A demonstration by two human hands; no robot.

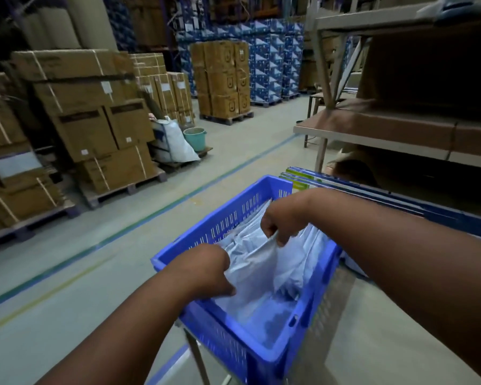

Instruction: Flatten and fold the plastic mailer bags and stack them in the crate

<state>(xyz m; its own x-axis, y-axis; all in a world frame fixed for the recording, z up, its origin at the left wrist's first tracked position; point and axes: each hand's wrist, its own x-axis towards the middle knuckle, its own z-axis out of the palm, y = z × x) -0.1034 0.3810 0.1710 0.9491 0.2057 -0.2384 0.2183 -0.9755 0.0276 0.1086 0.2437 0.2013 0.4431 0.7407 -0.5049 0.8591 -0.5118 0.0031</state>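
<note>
Both hands in the blue crate point(225, 223). Left hand point(206, 269) and right hand point(279, 220) each pinch the top mailer bag point(261, 262), fingers closed on its film; more bags lie under it. Judgement: pull the pinched edges apart to take out slack, then press flat onto the stack. Crate walls sit close on both sides of the hands, shelving point(400, 129) near beyond the right hand; open floor point(95, 259) left of the left hand.

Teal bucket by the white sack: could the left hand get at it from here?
Probably not. The teal bucket sits far across the floor, while the left hand is down in the blue crate on the mailer bags. Nothing blocks it; it is just far beyond arm's length.
</note>
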